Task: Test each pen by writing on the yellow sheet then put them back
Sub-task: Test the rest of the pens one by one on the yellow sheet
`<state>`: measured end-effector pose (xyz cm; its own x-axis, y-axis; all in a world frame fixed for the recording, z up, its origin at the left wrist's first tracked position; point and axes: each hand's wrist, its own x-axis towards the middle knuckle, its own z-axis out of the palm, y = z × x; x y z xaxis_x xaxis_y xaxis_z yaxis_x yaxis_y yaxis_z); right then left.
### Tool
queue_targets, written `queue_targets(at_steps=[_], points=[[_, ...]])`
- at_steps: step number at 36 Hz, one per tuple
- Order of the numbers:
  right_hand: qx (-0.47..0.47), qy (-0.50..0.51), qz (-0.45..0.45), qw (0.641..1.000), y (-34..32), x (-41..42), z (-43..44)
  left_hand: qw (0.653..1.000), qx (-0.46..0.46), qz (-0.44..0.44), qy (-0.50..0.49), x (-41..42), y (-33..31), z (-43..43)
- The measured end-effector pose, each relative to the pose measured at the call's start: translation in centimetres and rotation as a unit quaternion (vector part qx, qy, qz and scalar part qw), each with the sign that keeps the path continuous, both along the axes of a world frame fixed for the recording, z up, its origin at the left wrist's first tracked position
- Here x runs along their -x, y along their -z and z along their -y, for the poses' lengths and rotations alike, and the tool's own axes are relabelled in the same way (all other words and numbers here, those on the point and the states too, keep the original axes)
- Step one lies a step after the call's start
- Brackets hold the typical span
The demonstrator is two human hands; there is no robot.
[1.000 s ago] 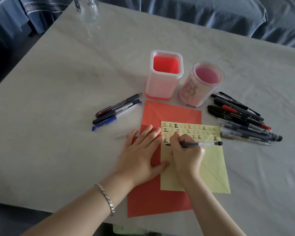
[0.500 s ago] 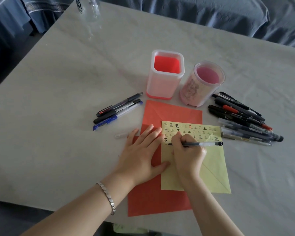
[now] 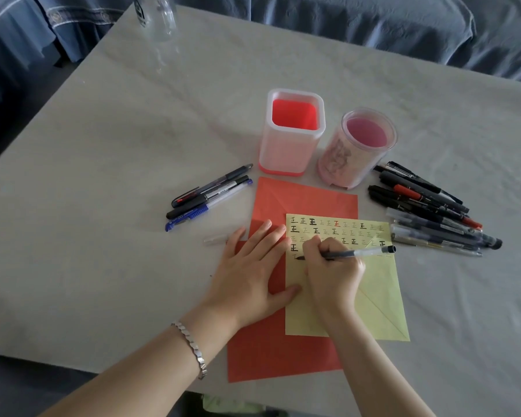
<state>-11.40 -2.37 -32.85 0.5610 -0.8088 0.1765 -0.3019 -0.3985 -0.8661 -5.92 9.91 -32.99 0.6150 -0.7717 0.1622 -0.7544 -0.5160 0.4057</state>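
The yellow sheet (image 3: 376, 293) lies on a red sheet (image 3: 271, 350) and bears rows of small written marks along its top. My right hand (image 3: 333, 272) grips a clear-barrelled black pen (image 3: 364, 252), its tip touching the yellow sheet near the left edge. My left hand (image 3: 248, 272) lies flat with straight fingers, pressing on the red sheet and the yellow sheet's left edge. Three pens (image 3: 208, 197) lie left of the sheets. A heap of several pens (image 3: 427, 212) lies to the right. A clear pen cap (image 3: 215, 239) rests by my left fingers.
Two pen holders stand behind the sheets: a square white and red one (image 3: 289, 158) and a round pink one (image 3: 337, 164), both showing no pens inside. A clear bottle (image 3: 155, 16) stands at the table's far left edge. Blue fabric lies beyond the table.
The pen tip has shifted slightly lower on the yellow sheet. My left hand stays pressed in place.
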Motion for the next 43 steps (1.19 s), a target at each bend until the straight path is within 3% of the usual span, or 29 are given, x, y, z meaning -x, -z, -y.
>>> queue_targets(at_steps=[30, 43], points=[[-0.018, -0.013, -0.001, 1.0, -0.18, -0.03, -0.04, 1.0, 0.001, -0.009, -0.001, -0.08, 0.08, 0.0], [0.019, 0.005, -0.016, 1.0, -0.57, 0.09, -0.09, 1.0, 0.006, 0.003, 0.004, -0.09, 0.26, -0.03]])
